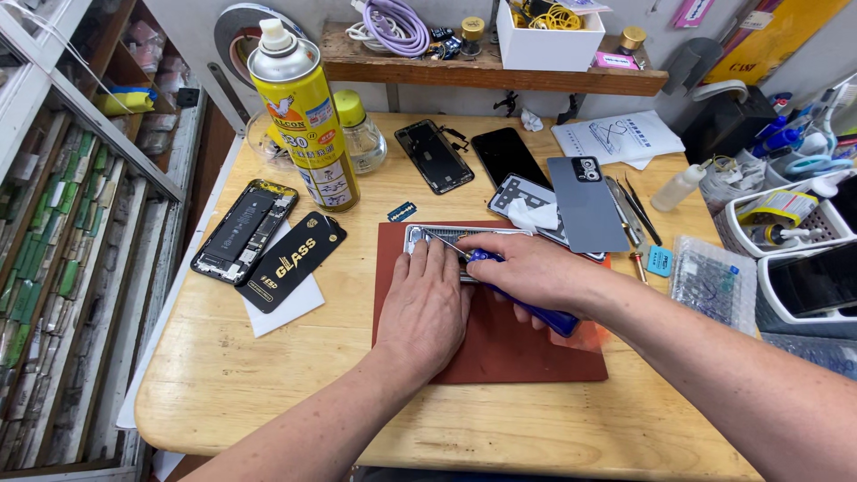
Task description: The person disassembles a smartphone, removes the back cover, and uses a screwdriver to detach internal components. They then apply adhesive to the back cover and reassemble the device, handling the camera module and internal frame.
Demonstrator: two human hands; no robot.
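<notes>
Right hand [527, 272] grips blue-handled screwdriver [536, 308], tip toward 10 o'clock on silver phone frame [446, 234] pinned flat under left hand [424, 308].

Opened silver phone frame [446, 237] flat on red mat, blue-handled screwdriver [527, 308] angled across it

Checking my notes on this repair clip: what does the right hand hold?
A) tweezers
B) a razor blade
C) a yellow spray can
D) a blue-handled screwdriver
D: the right hand grips a blue-handled screwdriver, tip on the phone frame that the left hand steadies.
</notes>
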